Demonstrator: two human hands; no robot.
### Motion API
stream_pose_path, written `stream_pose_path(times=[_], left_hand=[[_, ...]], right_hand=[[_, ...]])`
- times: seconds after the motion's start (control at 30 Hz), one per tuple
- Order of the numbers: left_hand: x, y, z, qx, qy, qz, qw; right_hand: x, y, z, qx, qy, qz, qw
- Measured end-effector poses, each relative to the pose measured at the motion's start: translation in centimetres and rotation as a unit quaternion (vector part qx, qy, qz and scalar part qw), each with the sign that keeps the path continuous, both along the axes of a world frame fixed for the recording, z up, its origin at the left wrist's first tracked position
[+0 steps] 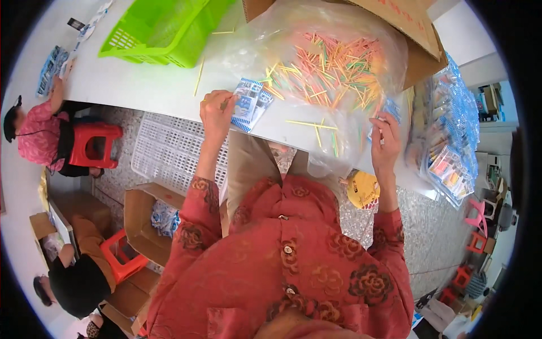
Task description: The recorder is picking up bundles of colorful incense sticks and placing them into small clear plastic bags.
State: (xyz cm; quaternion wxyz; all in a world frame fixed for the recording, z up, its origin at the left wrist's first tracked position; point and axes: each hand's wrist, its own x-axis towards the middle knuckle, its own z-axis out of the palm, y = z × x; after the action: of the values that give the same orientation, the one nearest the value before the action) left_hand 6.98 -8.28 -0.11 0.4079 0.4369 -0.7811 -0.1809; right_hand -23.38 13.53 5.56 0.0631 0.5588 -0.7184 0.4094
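Note:
My left hand [217, 113] is at the table edge, thumb and fingers closed on a small blue-and-white packet [244, 106]. Another such packet lies partly under it, fanned out to the right. My right hand [385, 138] is bent over the clear plastic bag's right side. Its fingers are pinched on a blue-and-white packet [391, 108], mostly hidden by the hand. Between and beyond my hands, a heap of thin pink, yellow and green sticks [333, 68] lies on the spread clear plastic bag [254, 51]. A few loose yellow sticks [310, 124] lie nearer me.
A green basket [186, 51] stands far left on the white table [152, 85]. At the back right is a cardboard box [423, 42], with piled blue-and-white packets [451, 130] beside it. White crates [169, 147] and an open carton [138, 212] are at left. Other people sit farther left.

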Motion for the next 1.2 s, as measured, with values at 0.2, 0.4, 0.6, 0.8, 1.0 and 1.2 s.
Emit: stream_pose_path(times=[0.2,0.4,0.6,0.8,1.0,1.2], left_hand=[[-1.6,3.6,4.4,0.104,0.175,-0.079,0.976],[-3.7,7.6,5.4,0.204,0.234,-0.218,0.925],[-4.5,8.8,6.5,0.239,0.229,-0.247,0.911],[-4.7,9.3,6.3,0.289,0.165,-0.265,0.905],[-4.6,9.3,5.8,0.302,0.184,-0.272,0.895],[-4.7,9.7,5.6,0.341,0.269,-0.241,0.868]], right_hand=[[2.8,-2.9,3.1,0.018,-0.121,0.082,0.989],[6.3,-6.8,4.9,0.048,-0.127,0.290,0.947],[6.8,-7.2,4.8,0.118,-0.128,0.290,0.941],[6.8,-6.9,4.8,0.114,-0.092,0.319,0.936],[7.0,-6.5,5.6,0.131,-0.133,0.314,0.931],[7.7,-5.7,7.8,0.006,-0.106,0.265,0.958]])
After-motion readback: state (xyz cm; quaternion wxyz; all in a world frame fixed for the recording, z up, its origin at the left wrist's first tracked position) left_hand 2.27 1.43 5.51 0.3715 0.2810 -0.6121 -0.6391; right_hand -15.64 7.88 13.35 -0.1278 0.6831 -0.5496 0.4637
